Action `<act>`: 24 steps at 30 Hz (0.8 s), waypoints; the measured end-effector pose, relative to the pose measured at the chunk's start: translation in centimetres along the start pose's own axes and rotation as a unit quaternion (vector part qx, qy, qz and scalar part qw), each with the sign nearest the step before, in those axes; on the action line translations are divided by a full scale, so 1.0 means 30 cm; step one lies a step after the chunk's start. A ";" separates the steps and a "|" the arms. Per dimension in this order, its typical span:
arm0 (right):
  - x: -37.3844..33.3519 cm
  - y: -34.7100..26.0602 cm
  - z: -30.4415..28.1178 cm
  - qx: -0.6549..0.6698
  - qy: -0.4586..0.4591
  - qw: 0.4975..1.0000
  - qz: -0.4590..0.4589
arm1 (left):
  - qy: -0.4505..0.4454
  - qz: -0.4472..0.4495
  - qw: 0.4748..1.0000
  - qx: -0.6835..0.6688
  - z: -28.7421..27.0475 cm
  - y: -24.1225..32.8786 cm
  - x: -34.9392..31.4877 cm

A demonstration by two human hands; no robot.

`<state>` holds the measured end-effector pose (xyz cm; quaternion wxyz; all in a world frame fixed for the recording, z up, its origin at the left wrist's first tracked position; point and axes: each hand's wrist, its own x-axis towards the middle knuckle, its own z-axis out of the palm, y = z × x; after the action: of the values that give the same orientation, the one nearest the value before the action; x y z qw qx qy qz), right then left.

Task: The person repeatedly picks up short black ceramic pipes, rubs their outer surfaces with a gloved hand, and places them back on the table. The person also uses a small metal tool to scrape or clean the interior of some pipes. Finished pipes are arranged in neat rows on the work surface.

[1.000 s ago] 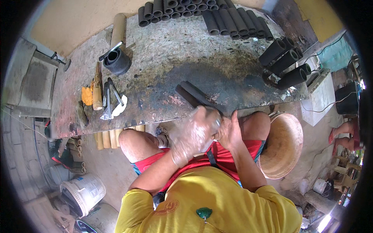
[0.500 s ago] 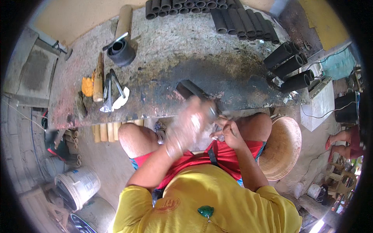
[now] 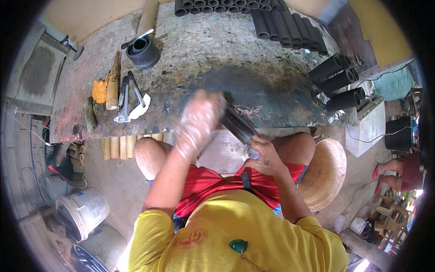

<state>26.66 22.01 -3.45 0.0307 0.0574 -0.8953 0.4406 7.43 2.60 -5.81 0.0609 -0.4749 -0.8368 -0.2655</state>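
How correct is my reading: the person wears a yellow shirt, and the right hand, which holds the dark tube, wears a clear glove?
The glove is misplaced: the head view shows the clear glove on the left hand, while the right hand, holding the dark tube, is bare.

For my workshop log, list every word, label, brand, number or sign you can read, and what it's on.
None can be read clearly.
Yellow shirt: round red print, lettering too small to read.
White bucket: printing too small and blurred to read.
No other lettering stands out.
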 end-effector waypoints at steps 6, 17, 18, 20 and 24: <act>0.015 -0.023 0.073 0.807 0.107 0.556 0.168 | 0.079 -0.023 0.996 0.030 0.048 -0.224 0.075; -0.024 0.064 0.143 0.207 0.086 0.965 0.136 | -0.134 -0.041 0.983 0.118 -0.285 0.184 0.135; -0.014 0.060 0.139 0.273 0.105 0.954 0.066 | -0.086 -0.037 0.979 0.179 -0.292 0.145 0.142; -0.004 0.045 0.114 0.299 0.088 0.950 0.027 | -0.043 -0.066 0.990 0.114 -0.277 0.124 0.131; 0.013 0.028 0.066 0.164 -0.021 0.985 0.046 | -0.082 -0.017 0.996 -0.036 -0.243 0.295 0.045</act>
<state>26.14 20.94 -5.27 -0.0179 0.0295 -0.8129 0.5814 12.93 3.59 4.30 -0.0299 -0.4826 -0.8370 -0.2562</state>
